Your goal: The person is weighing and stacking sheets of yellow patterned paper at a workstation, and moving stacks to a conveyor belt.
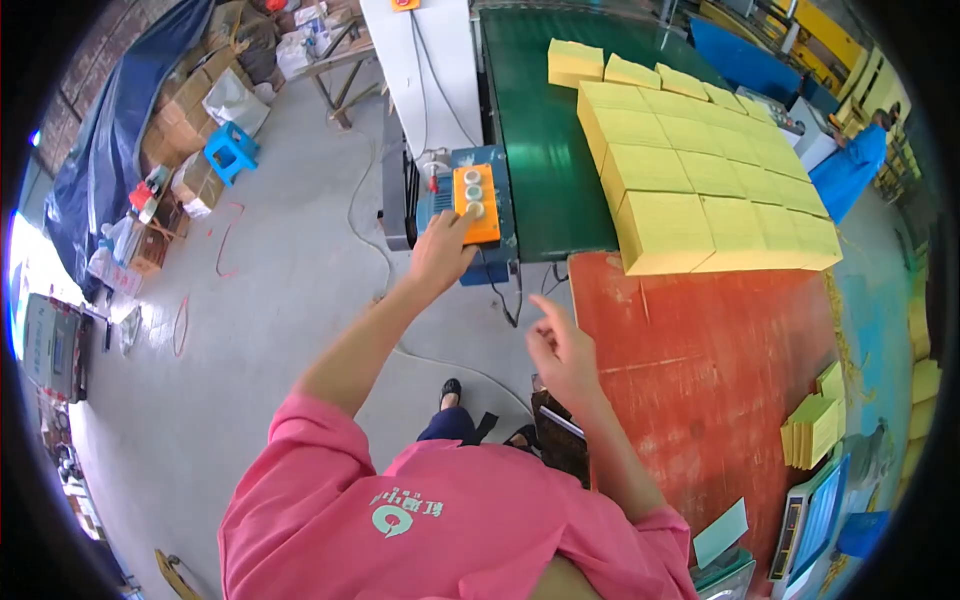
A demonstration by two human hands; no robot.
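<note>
My left hand point(440, 254) is closed around the lower corner of an orange push-button control box point(481, 230), a finger by the lowest of its round buttons. The box is mounted on a blue motor housing point(495, 165) beside a green conveyor belt point(552, 200). My right hand point(566, 352) hovers by the left edge of a red tabletop point(700, 350). It holds nothing; its index finger is stretched out and the others are bent. Yellow paper stacks point(690, 180) stand in tight rows on the belt, their near end by the tabletop.
Small yellow paper bundles point(812, 430) lie on the tabletop's right side, near a scale-like device point(815, 520). A person in blue point(850, 170) is beyond the stacks. A white column point(425, 80) rises behind the control box. A cable point(360, 200) crosses the floor; a blue stool point(231, 152) stands left.
</note>
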